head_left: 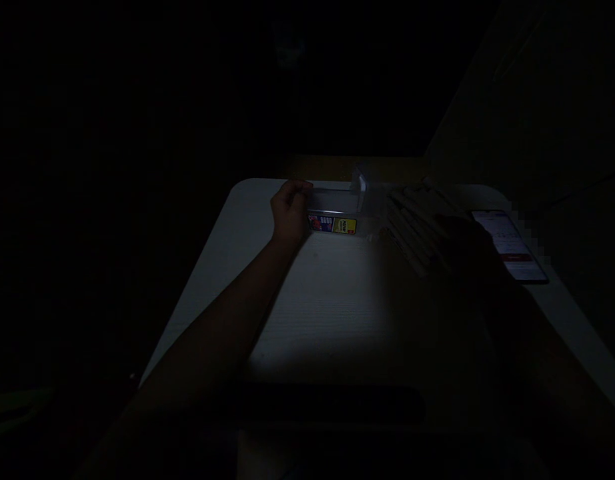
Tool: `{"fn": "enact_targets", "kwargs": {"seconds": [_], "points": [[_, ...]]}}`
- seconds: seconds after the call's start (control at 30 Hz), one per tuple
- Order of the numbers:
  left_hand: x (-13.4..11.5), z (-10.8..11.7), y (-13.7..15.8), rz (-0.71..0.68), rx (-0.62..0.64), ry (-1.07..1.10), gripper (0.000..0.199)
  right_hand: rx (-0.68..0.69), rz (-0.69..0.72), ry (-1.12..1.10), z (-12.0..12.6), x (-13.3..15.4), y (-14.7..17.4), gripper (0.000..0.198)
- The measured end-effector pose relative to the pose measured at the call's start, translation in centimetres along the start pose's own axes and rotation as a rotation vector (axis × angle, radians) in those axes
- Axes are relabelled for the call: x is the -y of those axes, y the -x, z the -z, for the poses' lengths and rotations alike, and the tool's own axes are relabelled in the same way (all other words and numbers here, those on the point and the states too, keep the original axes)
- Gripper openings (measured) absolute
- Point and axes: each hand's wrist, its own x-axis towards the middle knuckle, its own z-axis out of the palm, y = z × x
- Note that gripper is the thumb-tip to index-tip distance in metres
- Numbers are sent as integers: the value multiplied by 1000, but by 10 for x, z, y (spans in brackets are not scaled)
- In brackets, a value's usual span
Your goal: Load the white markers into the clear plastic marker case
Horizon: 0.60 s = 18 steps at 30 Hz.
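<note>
My left hand (290,212) grips the left end of a clear plastic box (332,202), its fingers closed around the edge. The box has a colourful label with yellow, blue and red on its front side, and a clear flap or end piece stands up at its right. Right of the box lies a pile of several long, pale, flat pieces (410,223), slanting side by side; their kind is too dark to tell. My right hand (467,243) is over the right side of this pile, deep in shadow. Its fingers cannot be made out clearly.
A smartphone (510,247) with a lit screen lies by the table's right edge, beside my right hand. The white table (317,293) has rounded far corners. Most of the surroundings are very dark, and a shadow covers the table's right and near parts.
</note>
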Motion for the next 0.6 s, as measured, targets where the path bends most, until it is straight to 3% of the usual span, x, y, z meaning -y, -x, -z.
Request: {"fn": "enact_targets", "kwargs": {"seconds": [0.23, 0.5, 0.6], "points": [[-1, 0, 0, -13, 0, -13, 8, 65, -80, 57, 11, 12, 4, 54], [1, 0, 0, -15, -3, -23, 8, -51, -51, 206, 10, 4, 1, 44], [-1, -1, 1, -20, -2, -27, 10, -100, 52, 143, 0, -1, 0, 49]]}}
